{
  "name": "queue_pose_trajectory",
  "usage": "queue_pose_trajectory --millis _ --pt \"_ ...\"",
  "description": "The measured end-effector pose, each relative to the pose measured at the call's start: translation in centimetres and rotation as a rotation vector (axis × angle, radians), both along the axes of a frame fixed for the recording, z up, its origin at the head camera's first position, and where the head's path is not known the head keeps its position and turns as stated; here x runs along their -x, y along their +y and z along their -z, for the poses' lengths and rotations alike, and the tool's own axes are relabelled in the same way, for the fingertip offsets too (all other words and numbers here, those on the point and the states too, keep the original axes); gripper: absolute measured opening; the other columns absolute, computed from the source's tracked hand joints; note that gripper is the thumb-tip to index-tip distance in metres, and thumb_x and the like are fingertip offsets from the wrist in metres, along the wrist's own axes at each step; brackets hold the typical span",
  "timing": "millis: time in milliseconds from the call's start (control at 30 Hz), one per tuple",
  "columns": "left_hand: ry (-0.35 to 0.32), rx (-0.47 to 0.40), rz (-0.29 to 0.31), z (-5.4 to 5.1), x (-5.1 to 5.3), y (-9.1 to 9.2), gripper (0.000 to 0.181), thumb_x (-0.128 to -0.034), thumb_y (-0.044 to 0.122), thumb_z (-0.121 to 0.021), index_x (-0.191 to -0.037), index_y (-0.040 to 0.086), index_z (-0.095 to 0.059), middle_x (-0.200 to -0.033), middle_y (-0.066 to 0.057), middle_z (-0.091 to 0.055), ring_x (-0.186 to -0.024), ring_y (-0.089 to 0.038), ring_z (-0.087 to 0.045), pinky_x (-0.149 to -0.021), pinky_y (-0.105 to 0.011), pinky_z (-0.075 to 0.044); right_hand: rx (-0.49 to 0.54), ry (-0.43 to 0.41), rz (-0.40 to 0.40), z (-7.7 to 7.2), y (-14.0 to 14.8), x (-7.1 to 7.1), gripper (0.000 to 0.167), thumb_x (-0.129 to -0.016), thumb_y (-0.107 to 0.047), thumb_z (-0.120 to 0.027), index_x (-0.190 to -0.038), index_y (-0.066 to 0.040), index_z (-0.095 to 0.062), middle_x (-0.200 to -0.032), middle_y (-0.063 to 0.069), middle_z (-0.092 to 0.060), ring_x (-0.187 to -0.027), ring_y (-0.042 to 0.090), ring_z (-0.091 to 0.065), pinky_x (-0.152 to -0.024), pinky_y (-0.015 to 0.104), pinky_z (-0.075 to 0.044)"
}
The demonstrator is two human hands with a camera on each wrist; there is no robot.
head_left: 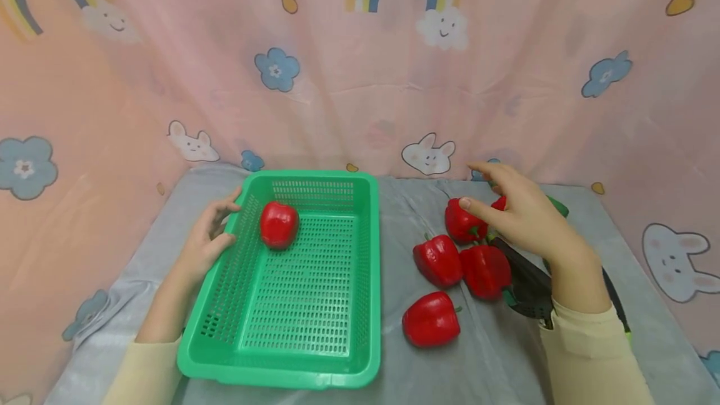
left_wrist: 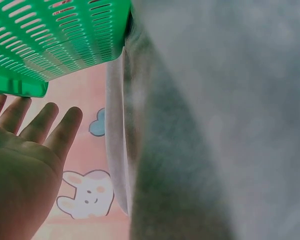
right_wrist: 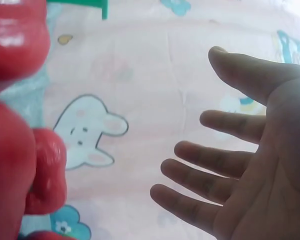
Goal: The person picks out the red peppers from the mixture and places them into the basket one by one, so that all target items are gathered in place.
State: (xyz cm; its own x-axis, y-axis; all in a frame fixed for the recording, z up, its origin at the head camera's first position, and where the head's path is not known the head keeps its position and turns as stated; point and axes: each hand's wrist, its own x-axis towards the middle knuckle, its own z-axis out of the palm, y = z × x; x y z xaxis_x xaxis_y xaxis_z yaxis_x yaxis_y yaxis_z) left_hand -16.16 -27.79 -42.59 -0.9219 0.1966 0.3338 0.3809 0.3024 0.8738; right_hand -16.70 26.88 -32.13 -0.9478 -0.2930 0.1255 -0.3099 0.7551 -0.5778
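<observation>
A green perforated plastic basket [head_left: 374, 280] stands left of the middle, with one red bell pepper [head_left: 279, 225] in its far left part. Along its left rim, my left hand [head_left: 204, 239] touches the edge with extended fingers; the left wrist view shows the fingertips [left_wrist: 21, 102] at the rim. My right hand [head_left: 523, 214] hovers over the right-hand group, spread and holding nothing. Below and beside it lie red bell peppers: a far one [head_left: 462, 222], a left one [head_left: 439, 261], a middle one [head_left: 486, 272] and a near one [head_left: 431, 319]. Another red piece [head_left: 499, 203] is mostly hidden behind the hand.
A dark eggplant [head_left: 523, 270] lies under the right wrist, partly covered. Further right are a green vegetable tip [head_left: 559, 206] and a dark long shape [head_left: 614, 299], both partly hidden. Grey cloth [head_left: 405, 205] covers the table; a pink patterned curtain [head_left: 349, 111] hangs behind.
</observation>
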Motion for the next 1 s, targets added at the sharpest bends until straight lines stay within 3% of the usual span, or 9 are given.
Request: queue_pose_trajectory --millis 167,400,733,900,1000 --pt "0.000 -0.023 0.003 0.3 0.0 0.0 0.048 -0.0864 -0.020 -0.048 -0.133 -0.012 -0.051 -0.174 -0.020 -0.036 -0.148 -0.008 -0.045 -0.112 -0.019 -0.041 -0.023 -0.023 0.006 0.6 1.5 0.9 0.076 -0.101 -0.035 -0.077 -0.164 -0.007 -0.044 -0.163 0.022 -0.046 -0.144 0.050 -0.046 -0.105 0.078 -0.045" --pt "-0.006 -0.022 -0.006 0.2 -0.1 0.0 0.047 -0.0858 -0.020 -0.048 -0.132 -0.011 -0.051 -0.174 -0.019 -0.037 -0.149 -0.011 -0.044 -0.112 -0.020 -0.040 -0.031 -0.068 0.035 2.0 3.5 1.9 0.077 -0.101 -0.035 -0.077 -0.164 -0.007 -0.043 -0.162 0.027 -0.045 -0.143 0.055 -0.044 -0.097 0.080 -0.049" --pt "-0.025 -0.020 -0.007 0.1 0.0 -0.1 0.047 -0.0869 -0.018 -0.049 -0.133 -0.009 -0.051 -0.175 -0.014 -0.036 -0.153 -0.033 -0.042 -0.110 -0.019 -0.043 -0.074 -0.144 0.072 3.4 5.8 2.9 0.078 -0.103 -0.038 -0.074 -0.164 -0.003 -0.040 -0.160 0.032 -0.044 -0.140 0.059 -0.043 -0.094 0.076 -0.054" --pt "-0.028 -0.015 -0.009 0.0 0.0 -0.1 0.046 -0.0869 -0.017 -0.050 -0.133 -0.009 -0.051 -0.175 -0.014 -0.036 -0.155 -0.044 -0.038 -0.111 -0.019 -0.042 -0.083 -0.181 0.061 4.3 7.1 3.3 0.079 -0.100 -0.030 -0.079 -0.164 -0.003 -0.041 -0.161 0.034 -0.043 -0.140 0.059 -0.042 -0.095 0.075 -0.054" --pt "-0.024 -0.006 -0.013 0.0 0.0 -0.2 0.046 -0.0872 -0.016 -0.051 -0.132 -0.008 -0.052 -0.175 -0.014 -0.036 -0.156 -0.043 -0.037 -0.113 -0.019 -0.039 -0.071 -0.208 0.051 4.7 7.7 3.4 0.082 -0.097 -0.022 -0.083 -0.165 -0.003 -0.040 -0.163 0.035 -0.040 -0.142 0.060 -0.039 -0.096 0.076 -0.053"
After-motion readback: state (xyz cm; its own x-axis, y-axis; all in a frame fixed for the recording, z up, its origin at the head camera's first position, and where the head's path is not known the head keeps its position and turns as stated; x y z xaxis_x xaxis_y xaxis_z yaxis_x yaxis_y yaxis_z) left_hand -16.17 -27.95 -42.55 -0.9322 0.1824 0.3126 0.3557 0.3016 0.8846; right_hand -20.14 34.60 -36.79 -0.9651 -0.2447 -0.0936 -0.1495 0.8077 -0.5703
